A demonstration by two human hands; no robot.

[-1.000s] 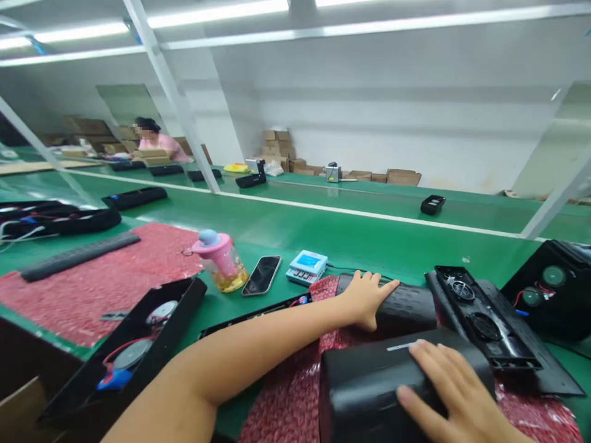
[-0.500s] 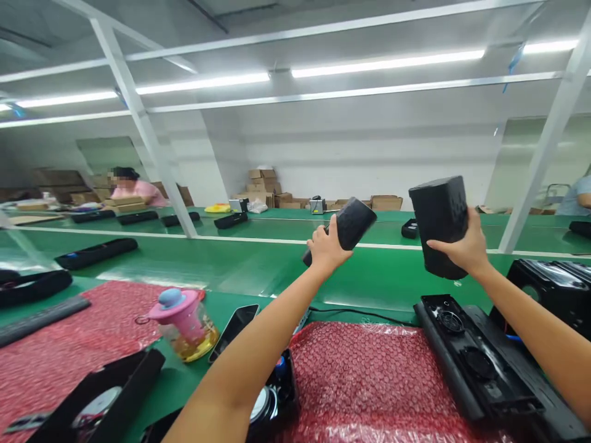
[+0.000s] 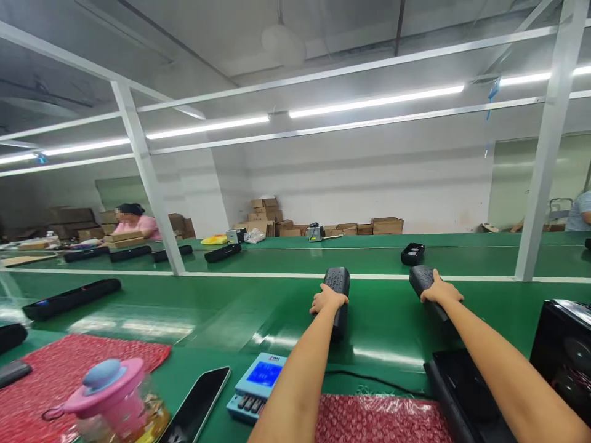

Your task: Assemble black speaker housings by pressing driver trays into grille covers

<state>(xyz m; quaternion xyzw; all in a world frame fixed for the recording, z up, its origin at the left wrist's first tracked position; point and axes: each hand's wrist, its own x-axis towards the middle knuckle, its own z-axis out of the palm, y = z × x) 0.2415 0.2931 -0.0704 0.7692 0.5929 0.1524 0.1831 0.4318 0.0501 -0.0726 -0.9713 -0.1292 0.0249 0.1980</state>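
Note:
Reaching out over the green bench, my left hand [image 3: 327, 300] is closed on a black speaker housing [image 3: 338, 283] with rows of small raised marks on its end. My right hand [image 3: 442, 291] grips a second black speaker housing [image 3: 421, 280] further right, with thumb and fingers around its side. Both housings point away from me, low over the green surface; whether they touch it I cannot tell. Beneath my right forearm lies an open black casing [image 3: 466, 375].
A blue meter with a lit screen [image 3: 264, 375], a phone [image 3: 198, 403] and a pink-lidded jar [image 3: 111, 394] stand in front. Red bubble wrap [image 3: 378, 418] covers the near bench. Black bars [image 3: 74, 298] lie left. White posts [image 3: 545, 184] rise at both sides; a person [image 3: 138, 221] sits far left.
Both hands have lowered the black housings from mid-air toward the green surface. The right one has tipped to point forward. My view has tilted upward.

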